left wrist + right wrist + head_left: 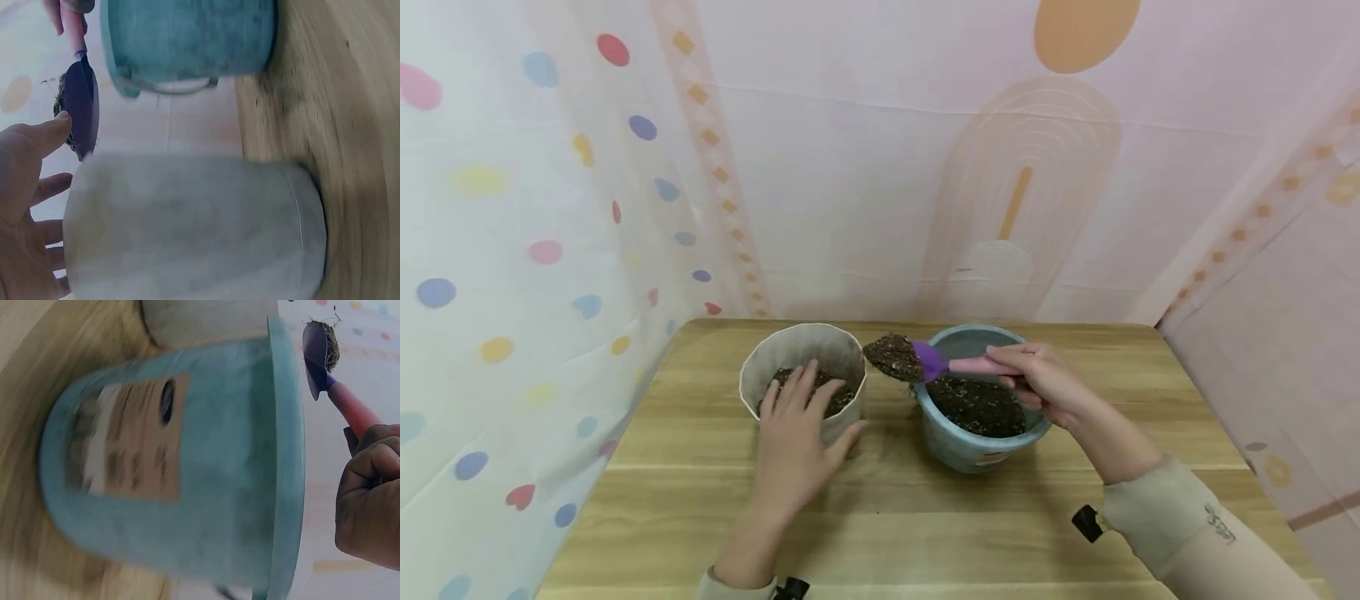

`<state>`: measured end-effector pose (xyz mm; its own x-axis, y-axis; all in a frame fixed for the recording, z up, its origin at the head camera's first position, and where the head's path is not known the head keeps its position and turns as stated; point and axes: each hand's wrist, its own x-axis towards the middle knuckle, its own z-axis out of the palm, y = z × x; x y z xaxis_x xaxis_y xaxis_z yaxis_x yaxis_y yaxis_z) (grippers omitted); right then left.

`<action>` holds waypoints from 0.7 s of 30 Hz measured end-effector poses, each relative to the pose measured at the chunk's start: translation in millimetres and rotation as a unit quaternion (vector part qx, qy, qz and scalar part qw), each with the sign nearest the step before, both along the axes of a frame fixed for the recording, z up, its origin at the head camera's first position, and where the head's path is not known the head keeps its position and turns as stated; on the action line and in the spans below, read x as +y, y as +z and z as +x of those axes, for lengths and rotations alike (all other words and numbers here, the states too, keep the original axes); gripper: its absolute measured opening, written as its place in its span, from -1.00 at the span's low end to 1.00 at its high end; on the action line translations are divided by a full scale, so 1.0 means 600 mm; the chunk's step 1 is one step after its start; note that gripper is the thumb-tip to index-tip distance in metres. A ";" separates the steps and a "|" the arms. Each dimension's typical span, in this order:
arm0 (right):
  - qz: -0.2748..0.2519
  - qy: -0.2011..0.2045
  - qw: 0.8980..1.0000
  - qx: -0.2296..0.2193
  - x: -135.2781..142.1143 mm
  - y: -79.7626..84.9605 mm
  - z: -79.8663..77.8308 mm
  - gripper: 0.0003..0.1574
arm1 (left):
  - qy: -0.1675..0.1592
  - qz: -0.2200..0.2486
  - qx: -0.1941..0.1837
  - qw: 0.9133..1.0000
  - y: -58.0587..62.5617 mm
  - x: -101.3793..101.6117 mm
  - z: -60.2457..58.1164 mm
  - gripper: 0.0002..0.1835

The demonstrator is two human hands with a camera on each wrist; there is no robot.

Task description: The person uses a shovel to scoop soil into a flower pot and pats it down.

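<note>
Table edges: The far edge of the wooden table (880,533) is met by the patterned curtain (850,208), and both containers are set near that edge. The left and right table edges are seen well apart from them.
White pot: It is stood upright on the left, with its wavy rim facing up; dark soil (838,402) is held low inside the white pot (811,343).
Blue bucket: It is stood upright to the right of the pot; soil is also held inside the blue bucket (962,450), below the rim. A paper label (140,437) is borne on its side.
Gap between containers: A strip of wood is left between the two walls. More wood surface is seen on the near side of both, between the forearms.
Trowel: The trowel (934,363) is held above rim height, its pink handle over the bucket and its purple blade over the gap, heaped with soil. The blade's tip is brought close to the pot's rim; whether contact is made cannot be told.
Right hand: The handle is gripped by the curled fingers of the right hand (1041,382), and the forearm is reached in from the lower right.
Left hand: Nothing is gripped; the fingers of the left hand (796,446) are spread at the pot's near rim, with the thumb held apart. Contact with the pot cannot be confirmed.
</note>
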<state>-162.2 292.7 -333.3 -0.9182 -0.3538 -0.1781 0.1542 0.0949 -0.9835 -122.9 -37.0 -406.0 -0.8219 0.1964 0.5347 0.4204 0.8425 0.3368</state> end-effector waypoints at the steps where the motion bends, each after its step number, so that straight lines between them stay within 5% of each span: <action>1: 0.001 0.000 1.000 0.000 -0.010 0.001 -0.005 -0.58 | 0.010 0.005 0.005 1.000 -0.001 -0.008 0.001 -0.35; 9: 0.004 0.022 1.000 -0.001 -0.092 0.002 -0.050 -0.55 | 0.077 0.052 -0.022 0.995 -0.018 -0.053 0.017 -0.30; 16: 0.096 -0.005 0.994 0.041 -0.153 -0.007 -0.073 -0.64 | 0.080 0.048 -0.061 0.994 -0.030 -0.053 0.017 -0.27; 19: 0.176 -0.014 0.979 0.105 -0.177 -0.013 -0.072 -0.69 | 0.071 0.047 -0.067 0.994 -0.035 -0.051 0.017 -0.25; 21: 0.248 0.001 0.948 0.200 -0.191 -0.019 -0.068 -0.69 | 0.068 0.046 -0.071 0.994 -0.037 -0.049 0.018 -0.25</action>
